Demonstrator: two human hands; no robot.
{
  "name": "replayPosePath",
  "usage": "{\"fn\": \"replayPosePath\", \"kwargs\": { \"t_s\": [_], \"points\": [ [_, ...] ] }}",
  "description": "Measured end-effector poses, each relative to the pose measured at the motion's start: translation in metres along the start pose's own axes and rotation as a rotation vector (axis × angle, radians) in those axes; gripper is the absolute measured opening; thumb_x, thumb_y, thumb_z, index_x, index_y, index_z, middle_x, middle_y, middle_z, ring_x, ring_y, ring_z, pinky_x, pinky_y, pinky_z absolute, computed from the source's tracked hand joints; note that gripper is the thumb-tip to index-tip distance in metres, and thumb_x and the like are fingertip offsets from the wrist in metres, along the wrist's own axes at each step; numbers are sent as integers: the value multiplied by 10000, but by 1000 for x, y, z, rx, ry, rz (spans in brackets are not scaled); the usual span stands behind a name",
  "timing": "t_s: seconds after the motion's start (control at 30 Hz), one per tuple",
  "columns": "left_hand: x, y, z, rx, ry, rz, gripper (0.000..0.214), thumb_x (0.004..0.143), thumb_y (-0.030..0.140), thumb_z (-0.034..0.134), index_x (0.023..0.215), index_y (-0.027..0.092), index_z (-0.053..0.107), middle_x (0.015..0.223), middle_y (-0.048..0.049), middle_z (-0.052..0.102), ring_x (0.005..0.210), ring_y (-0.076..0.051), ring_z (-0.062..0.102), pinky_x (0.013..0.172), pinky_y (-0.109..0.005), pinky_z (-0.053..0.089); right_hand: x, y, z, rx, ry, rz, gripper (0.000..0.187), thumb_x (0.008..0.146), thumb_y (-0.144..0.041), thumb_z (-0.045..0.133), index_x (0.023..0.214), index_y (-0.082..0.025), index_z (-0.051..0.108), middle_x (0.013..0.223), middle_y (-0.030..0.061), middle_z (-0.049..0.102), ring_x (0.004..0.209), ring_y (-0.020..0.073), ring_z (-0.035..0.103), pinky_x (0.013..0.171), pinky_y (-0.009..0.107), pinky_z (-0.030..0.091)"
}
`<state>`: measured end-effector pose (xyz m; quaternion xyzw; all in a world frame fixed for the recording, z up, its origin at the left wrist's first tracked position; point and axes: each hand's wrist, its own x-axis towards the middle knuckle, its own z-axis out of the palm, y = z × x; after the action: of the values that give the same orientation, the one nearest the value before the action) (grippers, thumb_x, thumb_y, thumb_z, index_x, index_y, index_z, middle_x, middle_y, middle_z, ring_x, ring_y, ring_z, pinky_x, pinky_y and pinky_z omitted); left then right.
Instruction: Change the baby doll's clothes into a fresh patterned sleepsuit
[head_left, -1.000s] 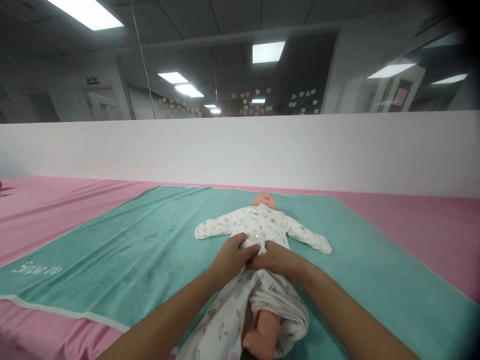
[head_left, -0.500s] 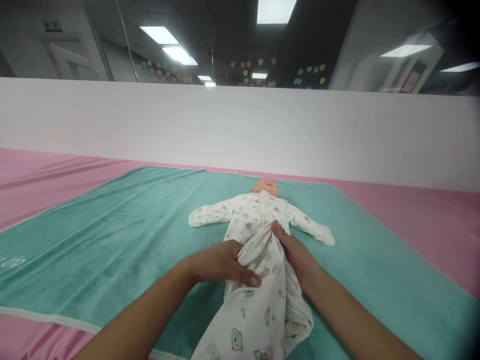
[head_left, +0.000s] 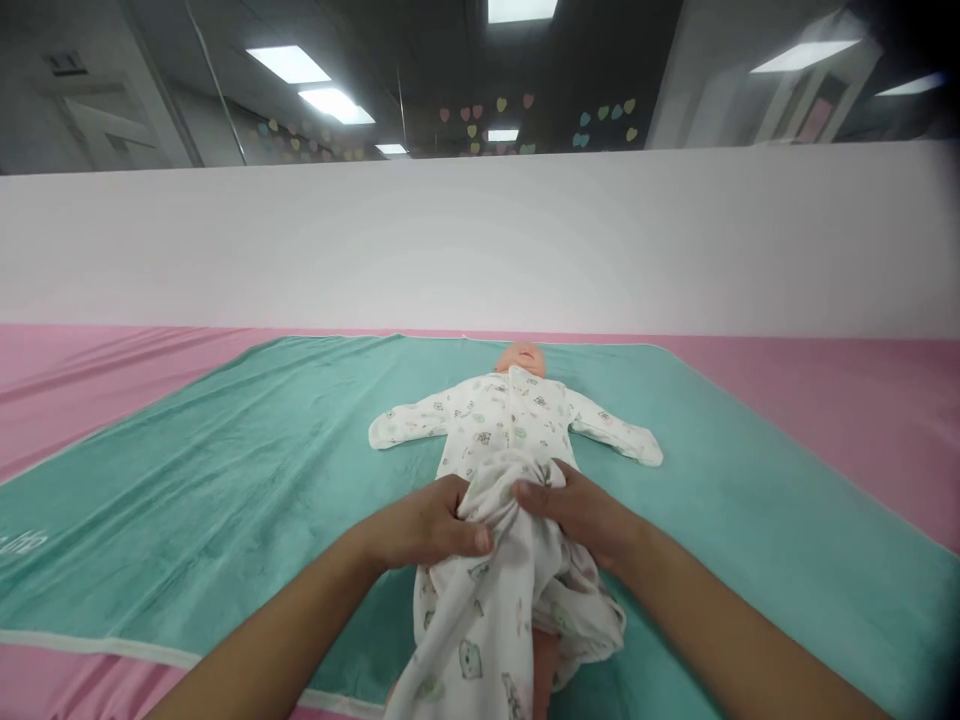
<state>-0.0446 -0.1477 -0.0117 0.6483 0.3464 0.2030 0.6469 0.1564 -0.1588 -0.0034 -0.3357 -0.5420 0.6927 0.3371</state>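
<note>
A baby doll (head_left: 520, 357) lies on its back on a teal blanket (head_left: 247, 470), head away from me. It wears a white printed romper (head_left: 504, 412) with both sleeves spread out. My left hand (head_left: 424, 524) grips a bunch of the romper's lower fabric at the doll's waist. My right hand (head_left: 581, 512) is closed on the same bunched fabric from the right. The loose leg part of the romper (head_left: 480, 630) hangs toward me and hides most of the doll's legs.
The blanket lies on a pink sheet (head_left: 840, 400) covering a wide table. A low white partition (head_left: 480, 250) runs along the far edge. Beyond it are a dim room, ceiling lights and heart stickers on glass.
My hands have gathered the romper's lower fabric into a tighter bunch at the waist. The doll's bare foot seen a second ago is now covered. The view has tilted down slightly.
</note>
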Motion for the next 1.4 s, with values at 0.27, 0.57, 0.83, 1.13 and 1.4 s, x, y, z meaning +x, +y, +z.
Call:
{"fn": "replayPosePath", "kwargs": {
  "t_s": [0.27,0.57,0.83,1.13,1.4],
  "points": [
    [10,-1,7,-424,122,71,405,796,392,600,1101,125,599,1015,-131,641,929,-260,604,819,-366,467,13,9,11,289,104,-128,531,668,-502,690,1076,-171,612,962,102,664,951,262,600,817,388,478],
    [12,-4,11,-545,196,167,360,802,374,594,1014,83,610,871,-126,650,772,-233,619,681,-327,485,2,9,19,-245,-34,10,329,627,-341,738,908,-202,637,850,32,661,776,202,607,681,316,477],
    [12,-5,5,-534,99,149,264,783,265,630,969,78,643,878,-118,656,794,-209,618,762,-325,464,7,22,16,-92,264,-147,93,657,-135,509,725,-161,567,660,-10,553,659,148,522,594,261,433],
    [15,-7,10,-526,172,183,258,751,278,649,932,93,642,830,-109,656,743,-231,617,686,-344,488,-2,5,11,-201,-99,-16,280,690,-185,602,970,-207,603,878,7,628,827,186,586,718,301,465],
    [20,-15,11,-491,269,234,217,681,294,724,715,108,619,628,-18,598,560,-102,547,542,-182,435,-5,0,10,-463,-263,120,424,609,-458,738,949,-216,667,898,45,666,843,221,609,740,326,481]
  ]
}}
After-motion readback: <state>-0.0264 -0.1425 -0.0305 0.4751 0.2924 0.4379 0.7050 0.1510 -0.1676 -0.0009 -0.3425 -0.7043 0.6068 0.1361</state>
